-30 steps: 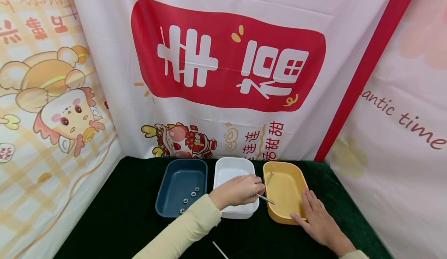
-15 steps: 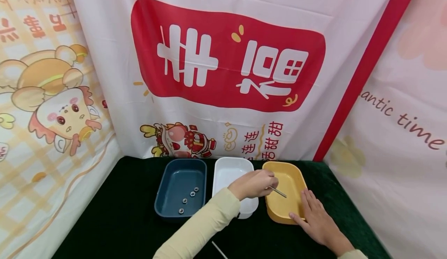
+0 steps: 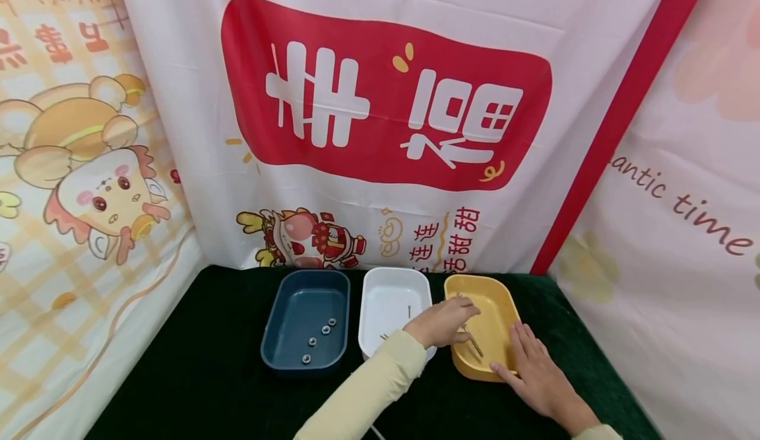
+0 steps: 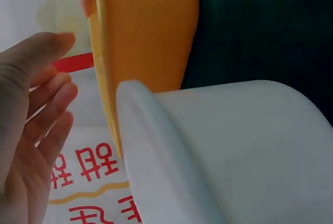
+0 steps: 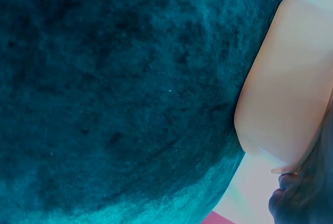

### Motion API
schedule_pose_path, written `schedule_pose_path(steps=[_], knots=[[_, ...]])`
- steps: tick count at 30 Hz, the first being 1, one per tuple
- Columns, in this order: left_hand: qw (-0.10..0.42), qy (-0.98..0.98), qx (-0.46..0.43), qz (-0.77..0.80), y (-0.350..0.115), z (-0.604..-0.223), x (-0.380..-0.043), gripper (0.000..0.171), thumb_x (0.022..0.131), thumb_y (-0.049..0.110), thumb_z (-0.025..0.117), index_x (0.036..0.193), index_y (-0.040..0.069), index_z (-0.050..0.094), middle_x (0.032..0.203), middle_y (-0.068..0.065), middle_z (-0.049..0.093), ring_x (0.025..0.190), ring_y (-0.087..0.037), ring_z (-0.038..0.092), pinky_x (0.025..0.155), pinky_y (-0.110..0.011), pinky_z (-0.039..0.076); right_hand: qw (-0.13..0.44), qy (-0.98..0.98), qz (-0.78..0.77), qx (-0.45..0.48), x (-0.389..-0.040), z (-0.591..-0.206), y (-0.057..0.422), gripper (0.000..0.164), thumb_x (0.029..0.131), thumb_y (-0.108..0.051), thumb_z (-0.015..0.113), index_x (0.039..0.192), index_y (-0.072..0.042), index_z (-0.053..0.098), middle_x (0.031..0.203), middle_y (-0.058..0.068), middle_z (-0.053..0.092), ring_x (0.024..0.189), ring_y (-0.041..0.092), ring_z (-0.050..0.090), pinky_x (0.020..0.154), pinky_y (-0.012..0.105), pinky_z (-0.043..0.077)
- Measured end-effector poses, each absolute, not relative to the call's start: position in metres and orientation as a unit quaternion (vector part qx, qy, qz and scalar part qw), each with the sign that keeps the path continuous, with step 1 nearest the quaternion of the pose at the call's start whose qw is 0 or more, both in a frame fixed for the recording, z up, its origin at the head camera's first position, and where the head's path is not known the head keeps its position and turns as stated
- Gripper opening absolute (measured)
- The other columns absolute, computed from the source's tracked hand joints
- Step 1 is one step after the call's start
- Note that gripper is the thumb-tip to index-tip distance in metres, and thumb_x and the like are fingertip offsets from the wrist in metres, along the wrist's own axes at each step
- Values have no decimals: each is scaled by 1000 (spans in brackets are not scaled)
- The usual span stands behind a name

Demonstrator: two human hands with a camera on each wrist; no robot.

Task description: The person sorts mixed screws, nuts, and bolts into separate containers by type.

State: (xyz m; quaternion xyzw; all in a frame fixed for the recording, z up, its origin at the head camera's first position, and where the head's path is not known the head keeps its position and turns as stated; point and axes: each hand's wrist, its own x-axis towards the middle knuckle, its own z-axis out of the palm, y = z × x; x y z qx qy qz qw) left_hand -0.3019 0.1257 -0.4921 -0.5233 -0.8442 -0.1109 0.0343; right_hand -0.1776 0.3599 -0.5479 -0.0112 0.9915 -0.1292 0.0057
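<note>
My left hand (image 3: 442,323) hovers over the left side of the yellow tray (image 3: 497,295), thumb and fingers apart. In the left wrist view nothing shows between its loosely bent fingers. Just past the fingertips, a thin metal rod (image 3: 475,344) lies in the yellow tray; part of it is hidden by the hand. My right hand (image 3: 537,371) rests on that tray's right near corner, fingers straight along the side and thumb at the near rim. In the white tray (image 3: 380,288), partly covered by the left forearm, lie small thin metal pieces, one a short pin-like piece (image 3: 410,311).
A blue tray (image 3: 285,295) at the left contains several metal nuts (image 3: 326,329). The three trays stand side by side on a dark green cloth (image 3: 196,361). Behind the left sleeve, a thin light stick (image 3: 377,433) shows at the front. Printed curtains (image 3: 380,229) enclose the table.
My left hand moved right from over the white tray to the yellow one and let go of the thin metal rod, which now lies there. The right hand stayed in place.
</note>
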Motion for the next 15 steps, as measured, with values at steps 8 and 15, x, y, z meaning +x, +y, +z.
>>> schedule_pose_path(steps=[8, 15], knots=[[87, -849, -512, -92, 103, -467, -300, 53, 96, 33, 78, 142, 13, 64, 139, -1, 67, 127, -12, 65, 107, -23, 54, -1, 992, -125, -16, -179, -547, 360, 102, 102, -71, 46, 167, 3, 17, 175, 26, 15, 161, 50, 15, 126, 73, 17], [132, -818, -556, -69, 72, -442, -288, 50, 96, 29, 75, 142, 12, 64, 136, -1, 66, 119, -12, 66, 100, -23, 57, 0, 992, -124, -15, -179, -549, 360, 103, 102, -72, 46, 167, 3, 17, 175, 27, 15, 161, 50, 15, 127, 73, 18]])
